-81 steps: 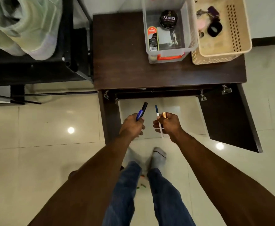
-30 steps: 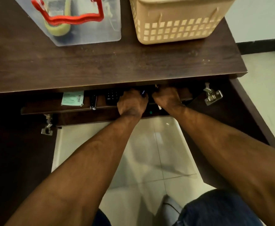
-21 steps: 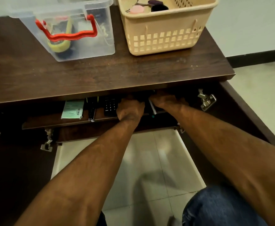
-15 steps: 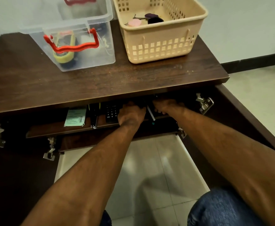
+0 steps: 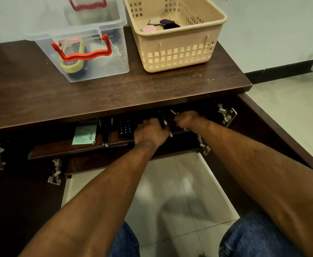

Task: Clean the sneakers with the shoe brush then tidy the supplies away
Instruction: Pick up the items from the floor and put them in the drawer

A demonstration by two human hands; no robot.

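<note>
I reach both hands into the dark shelf (image 5: 68, 149) under the brown desk top (image 5: 114, 93). My left hand (image 5: 150, 133) is curled, and a dark pen (image 5: 164, 123) stands out beside its knuckles. My right hand (image 5: 187, 120) is curled round a thin pen whose tip (image 5: 173, 112) pokes out to the left. A white pen end (image 5: 170, 134) shows between the two hands. A clear storage box (image 5: 114, 58) with red handles sits on the desk, with a yellow-edged shoe brush (image 5: 72, 66) inside it. No sneakers are in view.
A beige slotted basket (image 5: 179, 52) with small items stands right of the clear box. On the shelf lie a green paper slip (image 5: 85, 133) and a black keypad device (image 5: 125, 127). Cabinet doors hang open on both sides, the right one (image 5: 263, 130) beside my forearm. Tiled floor lies below.
I crouched from standing and carried the pens from in front of the cabinet into the shelf. Over the last second both hands stayed there while my view drew back and up.
</note>
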